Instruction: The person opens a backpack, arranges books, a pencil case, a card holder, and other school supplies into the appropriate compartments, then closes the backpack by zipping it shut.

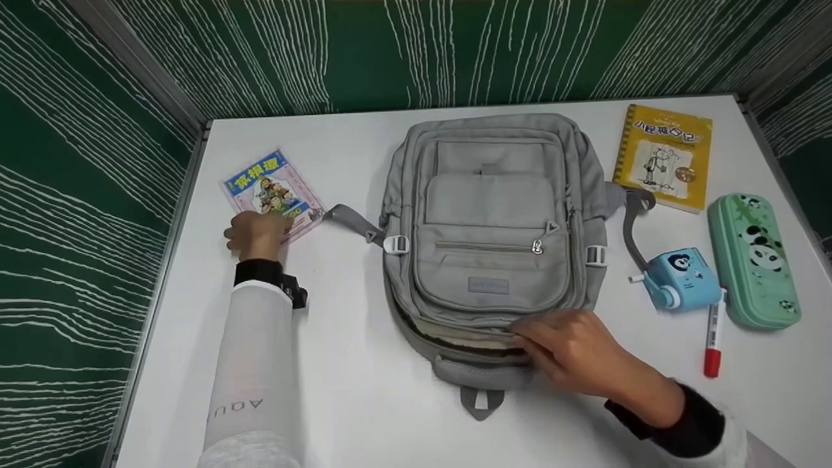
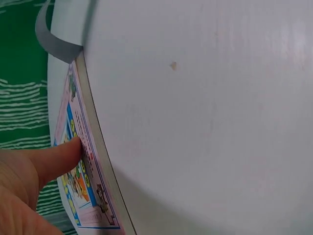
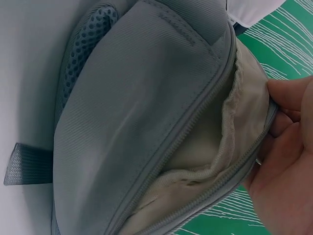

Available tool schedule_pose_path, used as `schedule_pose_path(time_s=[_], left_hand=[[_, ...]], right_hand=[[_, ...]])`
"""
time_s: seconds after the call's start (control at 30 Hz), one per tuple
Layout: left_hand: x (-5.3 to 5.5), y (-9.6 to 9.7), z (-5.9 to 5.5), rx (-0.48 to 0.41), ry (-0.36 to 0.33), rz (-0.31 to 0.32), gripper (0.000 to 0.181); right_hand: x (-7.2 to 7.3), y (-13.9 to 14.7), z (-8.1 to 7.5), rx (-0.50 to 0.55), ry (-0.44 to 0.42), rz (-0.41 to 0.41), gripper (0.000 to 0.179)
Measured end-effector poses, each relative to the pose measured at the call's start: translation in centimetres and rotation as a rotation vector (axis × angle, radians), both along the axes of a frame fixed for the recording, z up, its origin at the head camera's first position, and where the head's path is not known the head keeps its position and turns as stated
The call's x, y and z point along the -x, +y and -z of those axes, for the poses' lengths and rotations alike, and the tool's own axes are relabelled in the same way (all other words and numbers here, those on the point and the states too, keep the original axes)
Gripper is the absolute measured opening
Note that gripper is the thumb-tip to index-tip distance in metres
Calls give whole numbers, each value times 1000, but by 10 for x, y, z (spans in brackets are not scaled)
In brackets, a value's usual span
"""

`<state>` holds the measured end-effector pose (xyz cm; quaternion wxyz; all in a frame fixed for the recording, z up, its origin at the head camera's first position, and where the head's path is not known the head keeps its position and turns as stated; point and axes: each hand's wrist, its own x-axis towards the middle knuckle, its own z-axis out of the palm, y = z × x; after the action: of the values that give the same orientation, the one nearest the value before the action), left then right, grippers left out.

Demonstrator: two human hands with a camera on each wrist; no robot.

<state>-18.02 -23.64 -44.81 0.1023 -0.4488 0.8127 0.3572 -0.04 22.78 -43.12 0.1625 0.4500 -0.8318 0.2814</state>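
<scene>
The grey bag (image 1: 491, 201) lay front up in the middle of the frame, its lower end unzipped and gaping over a pale lining, the rim pinched by the right hand (image 1: 578, 351). At upper left, the pink-bordered book (image 1: 276, 195) lay aslant, cartoon cover up, held by the left hand (image 1: 260, 235), thumb over the cover.

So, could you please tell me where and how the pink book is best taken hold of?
I'd pinch the pink book by its left long edge, coming from the left with the left hand, thumb on the cover, fingers under the edge. It is thin and appears to lie flat, so an edge suits a pinch; a grey strap crowds its right corner.
</scene>
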Motion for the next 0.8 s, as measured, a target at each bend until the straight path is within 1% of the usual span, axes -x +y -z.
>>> schedule_pose_path(time_s=[0.03,0.13,0.2,0.27,0.33,0.43,0.47,0.53,0.6,0.67,0.73,0.8], left_hand=[[0,-1,0,0,-3,5,90],[-1,-5,0,-9,-2,13,93],[-2,-8,1,-17,1,22,91],[-3,-11,3,-24,25,30,84],[-4,-12,7,-32,81,38,73],[-6,-14,13,-48,202,41,57],[-6,-15,14,-66,243,38,54],[-8,-16,15,-112,309,27,56],[-10,-19,15,-172,346,13,59],[-13,-21,15,-230,387,-6,58],[-17,-22,14,-263,425,-17,53],[-20,-21,14,-271,448,-5,46]], right_hand=[[1,0,0,5,5,-2,26],[2,-1,-2,35,21,-15,25],[4,-2,-3,48,30,-17,24],[6,-3,-5,57,39,-19,26],[7,-3,-7,61,49,-17,28],[8,-3,-10,66,56,-5,31],[8,-2,-12,68,55,1,32],[8,-2,-15,76,55,16,33],[8,-2,-18,89,45,30,34],[8,-3,-21,105,38,40,34],[9,-4,-23,121,37,48,35],[10,-4,-25,129,38,54,34]])
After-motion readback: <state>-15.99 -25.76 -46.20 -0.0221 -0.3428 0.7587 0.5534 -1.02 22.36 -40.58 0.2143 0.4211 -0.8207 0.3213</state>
